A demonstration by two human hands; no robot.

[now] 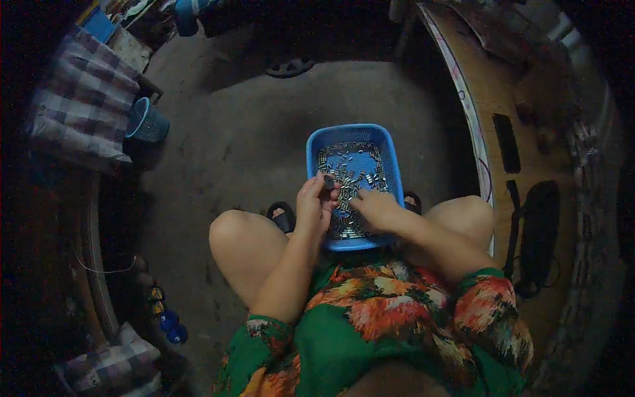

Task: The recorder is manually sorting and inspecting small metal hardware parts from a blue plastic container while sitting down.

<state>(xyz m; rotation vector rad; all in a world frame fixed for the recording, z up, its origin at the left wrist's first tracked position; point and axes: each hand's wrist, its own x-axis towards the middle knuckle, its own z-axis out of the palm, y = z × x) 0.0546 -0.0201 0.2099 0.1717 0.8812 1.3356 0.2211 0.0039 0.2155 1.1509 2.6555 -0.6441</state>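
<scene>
Left hand [313,200]: dark piece [329,182] gripped | right hand [378,208]: metal pieces [359,181] beneath

- Blue basket [357,245]: carries many small metal pieces [348,187], scattered in the middle and packed along the edges, blue mesh showing between them.
- Grey-brown floor [218,132]: a blue bin [153,127] at the left, dark sandals [283,213] beside the basket, a dark ring-shaped thing [290,67] at the far side.

Seeing a checked cloth [86,99] hanging at upper left, just beside a blue wastebasket [155,127]; noticing small blue round items [169,321] on the floor [205,159] at lower left; spotting dark objects [541,231] lying along a wooden surface [486,73] at right.
</scene>
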